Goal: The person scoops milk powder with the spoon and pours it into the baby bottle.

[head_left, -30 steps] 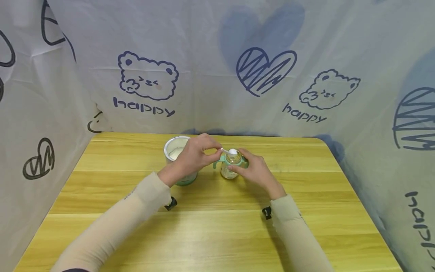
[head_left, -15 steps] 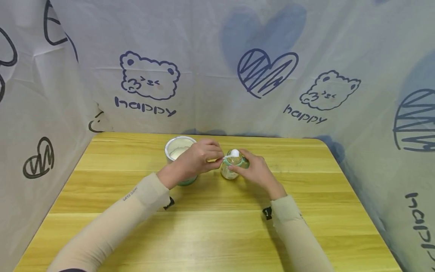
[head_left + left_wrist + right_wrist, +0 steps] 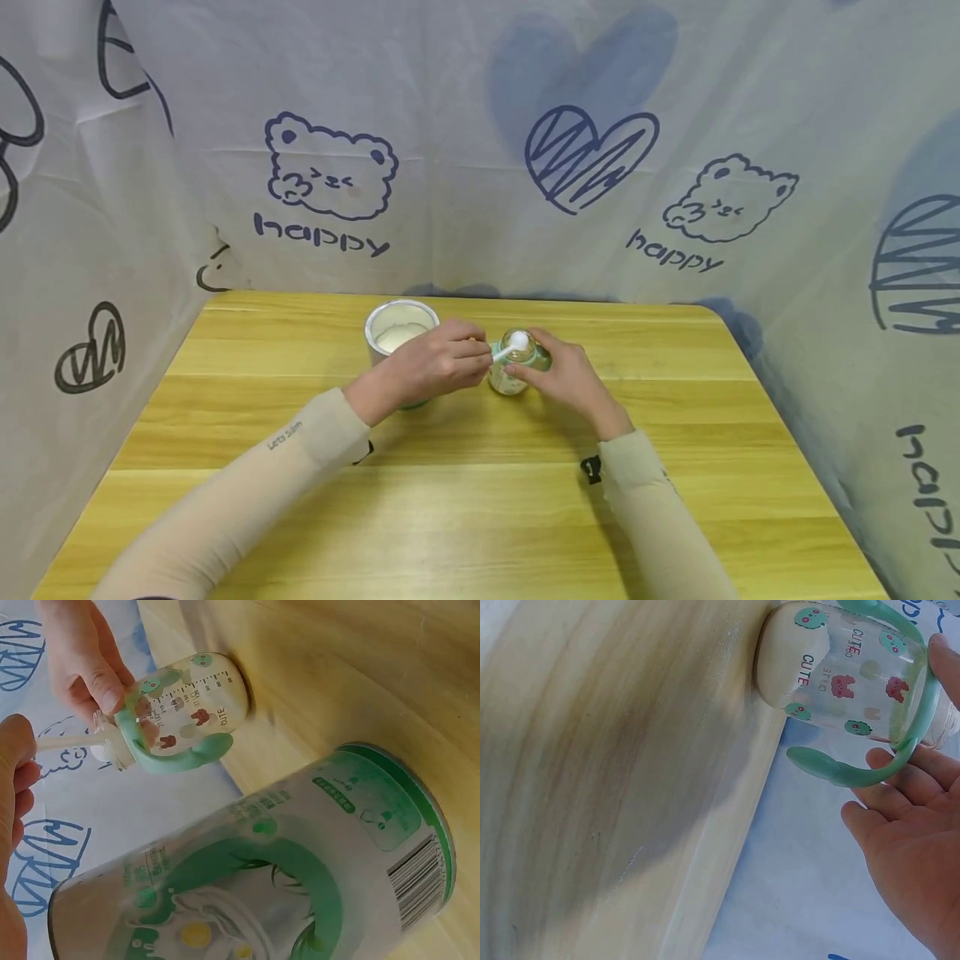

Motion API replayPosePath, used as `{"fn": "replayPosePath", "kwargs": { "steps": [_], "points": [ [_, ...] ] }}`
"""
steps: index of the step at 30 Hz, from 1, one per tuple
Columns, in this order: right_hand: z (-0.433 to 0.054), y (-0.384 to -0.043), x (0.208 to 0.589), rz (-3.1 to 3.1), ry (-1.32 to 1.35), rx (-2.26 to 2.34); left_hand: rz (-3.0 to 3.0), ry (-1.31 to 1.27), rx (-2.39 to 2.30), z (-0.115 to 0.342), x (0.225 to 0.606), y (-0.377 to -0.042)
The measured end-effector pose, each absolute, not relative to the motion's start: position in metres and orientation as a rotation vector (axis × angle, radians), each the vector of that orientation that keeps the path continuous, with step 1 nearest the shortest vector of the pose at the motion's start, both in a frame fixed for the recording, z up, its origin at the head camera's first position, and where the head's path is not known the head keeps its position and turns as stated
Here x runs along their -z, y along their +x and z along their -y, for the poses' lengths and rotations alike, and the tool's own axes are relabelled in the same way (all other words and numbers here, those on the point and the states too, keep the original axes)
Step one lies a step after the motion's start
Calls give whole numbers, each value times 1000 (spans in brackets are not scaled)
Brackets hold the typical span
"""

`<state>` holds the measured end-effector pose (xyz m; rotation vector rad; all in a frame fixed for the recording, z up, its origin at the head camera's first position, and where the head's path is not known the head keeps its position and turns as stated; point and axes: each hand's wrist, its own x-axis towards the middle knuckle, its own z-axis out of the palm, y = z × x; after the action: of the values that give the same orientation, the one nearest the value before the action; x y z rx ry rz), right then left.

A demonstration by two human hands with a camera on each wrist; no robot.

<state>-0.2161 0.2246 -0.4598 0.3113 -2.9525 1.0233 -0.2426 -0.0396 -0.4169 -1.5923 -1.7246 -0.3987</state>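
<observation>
My left hand pinches the handle of a small white scoop. The scoop's bowl sits right at the open mouth of a clear baby bottle with green handles, tipped over it. Around the bottle's neck, my right hand grips with thumb and fingers. The right wrist view shows the bottle printed with small cartoon figures, cream-coloured powder in its base. Left of it stands an open powder can, pale powder inside, partly covered by my left hand and forearm.
All of this stands on a wooden table, toward its far edge. A white cloth with bear and heart drawings hangs behind and at both sides. The can stands close beside the bottle.
My left hand has turned over and lowered slightly, tipping the scoop from level to tilted at the bottle's mouth. My right hand and the bottle stay almost where they were.
</observation>
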Motion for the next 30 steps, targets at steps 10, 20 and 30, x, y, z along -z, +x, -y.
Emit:
{"fn": "replayPosePath", "kwargs": {
  "steps": [10,20,30],
  "points": [
    [-222,-217,457,2967,303,-1022,2009,-1315,969,46,413,-239],
    [-218,-218,449,2976,308,-995,2143,-818,1510,51,404,-236],
    [-209,-217,438,2956,371,-988,2206,-392,1887,61,393,-233]
  ]
}}
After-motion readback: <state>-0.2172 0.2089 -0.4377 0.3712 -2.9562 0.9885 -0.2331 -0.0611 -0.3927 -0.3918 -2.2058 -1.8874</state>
